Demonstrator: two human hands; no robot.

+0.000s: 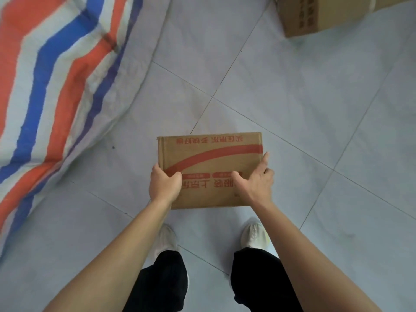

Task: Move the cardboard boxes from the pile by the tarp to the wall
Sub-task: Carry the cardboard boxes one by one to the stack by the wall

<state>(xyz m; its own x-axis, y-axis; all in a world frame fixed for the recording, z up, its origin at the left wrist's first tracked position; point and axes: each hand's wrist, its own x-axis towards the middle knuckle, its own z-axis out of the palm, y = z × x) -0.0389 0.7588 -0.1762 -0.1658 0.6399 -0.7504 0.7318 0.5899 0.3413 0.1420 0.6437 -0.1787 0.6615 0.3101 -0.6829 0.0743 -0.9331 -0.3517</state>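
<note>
A brown cardboard box (pixel 211 158) with a red curved stripe and red printing is held above the tiled floor in front of my feet. My left hand (pixel 165 184) grips its left edge, thumb on top and fingers wrapped under the side. My right hand (pixel 255 182) holds the right edge, thumb lying across the top face and fingers along the side. A second cardboard box (pixel 315 14) with red printing sits on the floor at the top right, partly cut off by the frame. No wall shows.
A red, blue and white striped tarp (pixel 56 75) covers the left side and bulges up from the floor. Pale grey floor tiles (pixel 292 97) fill the middle and right. My white shoes (pixel 253 235) stand below the held box.
</note>
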